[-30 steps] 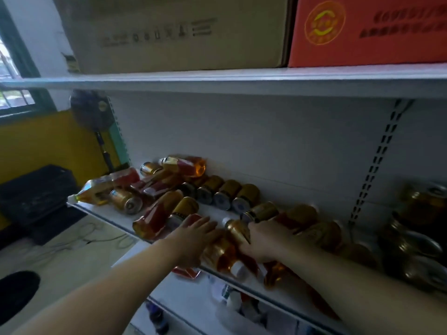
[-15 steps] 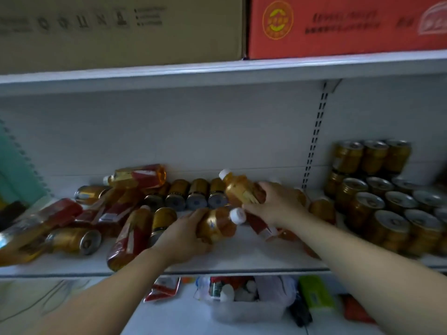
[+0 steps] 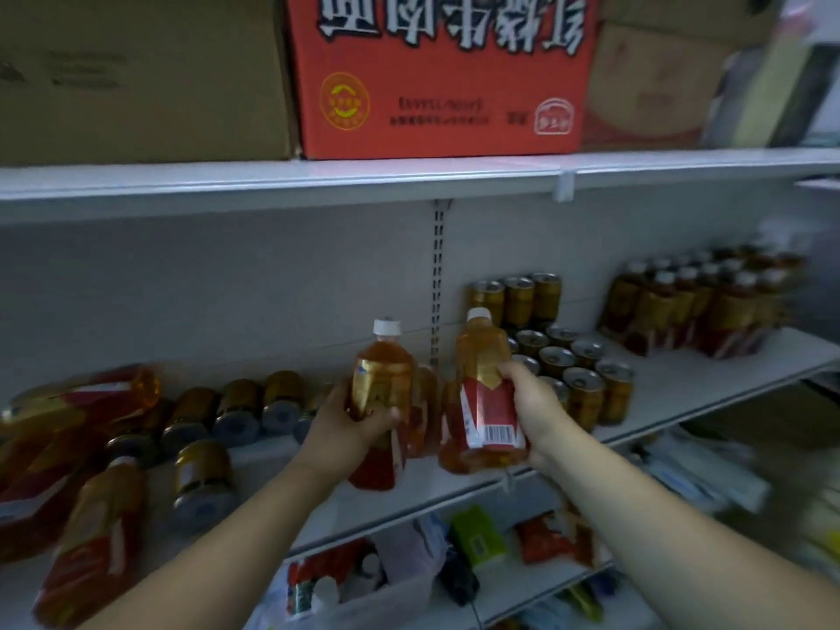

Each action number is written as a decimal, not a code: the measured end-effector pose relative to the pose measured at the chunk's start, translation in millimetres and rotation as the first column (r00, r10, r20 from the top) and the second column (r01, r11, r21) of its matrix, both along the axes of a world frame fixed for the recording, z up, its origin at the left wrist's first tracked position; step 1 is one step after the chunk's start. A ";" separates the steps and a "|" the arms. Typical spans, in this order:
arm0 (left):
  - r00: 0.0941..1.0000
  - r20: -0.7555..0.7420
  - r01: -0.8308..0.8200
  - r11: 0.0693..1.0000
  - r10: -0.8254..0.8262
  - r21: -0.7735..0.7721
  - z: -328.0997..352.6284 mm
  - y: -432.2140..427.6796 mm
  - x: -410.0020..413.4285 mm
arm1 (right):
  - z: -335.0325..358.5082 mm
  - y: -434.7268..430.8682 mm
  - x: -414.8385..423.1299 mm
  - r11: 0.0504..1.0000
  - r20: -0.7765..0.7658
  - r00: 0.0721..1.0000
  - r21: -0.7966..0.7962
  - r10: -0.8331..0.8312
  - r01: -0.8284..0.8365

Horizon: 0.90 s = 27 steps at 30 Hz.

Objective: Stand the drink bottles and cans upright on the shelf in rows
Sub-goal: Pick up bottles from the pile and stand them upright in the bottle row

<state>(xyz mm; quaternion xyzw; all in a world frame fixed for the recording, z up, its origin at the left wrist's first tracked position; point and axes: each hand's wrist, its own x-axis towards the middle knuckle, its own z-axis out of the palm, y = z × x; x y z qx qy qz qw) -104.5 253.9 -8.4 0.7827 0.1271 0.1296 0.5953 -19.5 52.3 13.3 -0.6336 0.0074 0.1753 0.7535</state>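
Gripping one upright bottle per hand, left hand and right hand fingers clenched, risked toppling standing cans at two o'clock.

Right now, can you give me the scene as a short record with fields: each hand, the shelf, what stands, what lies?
left hand: left hand grips left bottle, cap up
right hand: right hand grips right bottle, cap up
shelf: shelf, white
standing: cans in rows; bottles in rows further right
lying: loose cans and loose bottles on the left
above: red box
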 end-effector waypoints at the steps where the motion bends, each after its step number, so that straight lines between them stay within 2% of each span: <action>1: 1.000 0.009 0.008 1.000 -0.008 -0.013 0.6 -15.6 7.5 | 1.4 -14.6 1.3 0.999 -0.024 1.000 0.044 -0.007 0.008; 3: 0.999 0.017 0.037 0.998 -0.036 -0.058 6.8 -51.1 20.4 | 3.4 -47.1 7.9 0.996 -0.019 0.999 0.077 -0.034 0.035; 7: 0.991 0.047 0.131 0.980 -0.125 -0.148 22.5 -131.7 53.1 | 13.9 -124.1 18.1 0.985 0.094 0.982 0.059 -0.164 0.159; 11: 0.975 0.062 0.222 0.959 -0.214 -0.175 32.5 -225.6 89.6 | 20.3 -219.1 35.6 0.966 0.223 0.943 -0.028 -0.246 0.258; 18: 0.961 0.035 0.276 0.938 -0.274 -0.209 23.0 -378.9 153.8 | 29.8 -375.1 71.1 0.917 0.317 0.893 -0.131 -0.320 0.376; 23: 0.961 -0.002 0.273 0.948 -0.277 -0.166 8.0 -433.9 195.5 | 23.5 -443.3 96.1 0.875 0.364 0.878 -0.251 -0.310 0.413; 27: 0.972 -0.045 0.224 0.969 -0.230 -0.102 -8.0 -449.2 235.0 | 5.8 -466.4 129.2 0.854 0.366 0.877 -0.295 -0.312 0.427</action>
